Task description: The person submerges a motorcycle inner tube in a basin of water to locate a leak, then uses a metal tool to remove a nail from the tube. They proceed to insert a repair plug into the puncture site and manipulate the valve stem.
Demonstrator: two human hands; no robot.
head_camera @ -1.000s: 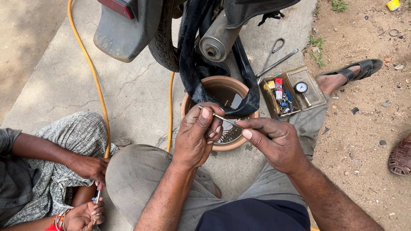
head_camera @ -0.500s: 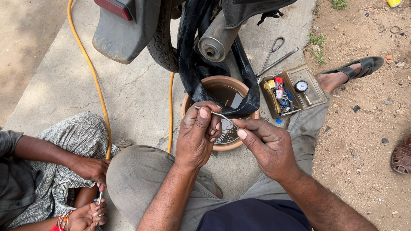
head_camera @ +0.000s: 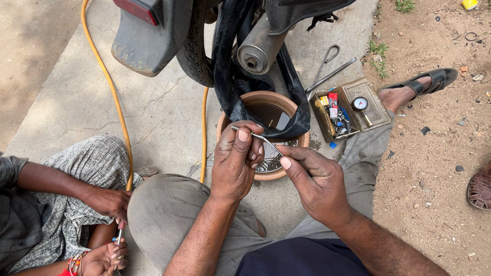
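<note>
Rod [head_camera: 258, 137], thin and metal, is held between both hands above the basin [head_camera: 230, 120], just in front of the knees. The left hand [head_camera: 236, 162] is closed around its bent end, thumb on top; the right hand [head_camera: 316, 180] pinches the other end with thumb and finger, other fingers curled.

Open room is small: the black tube [head_camera: 225, 76] hangs over the basin rim, right behind the hands, and the tyre [head_camera: 194, 51] and exhaust [head_camera: 255, 48] stand above it. The toolbox [head_camera: 376, 110] lies near on the right, beside a sandalled foot [head_camera: 414, 87]. The yellow hose [head_camera: 110, 82] runs on the left. Another person sits at lower left; their hand [head_camera: 110, 203] holds a small tool.

The basin inside is mostly hidden by hands and tube. What the left palm encloses I cannot tell.
</note>
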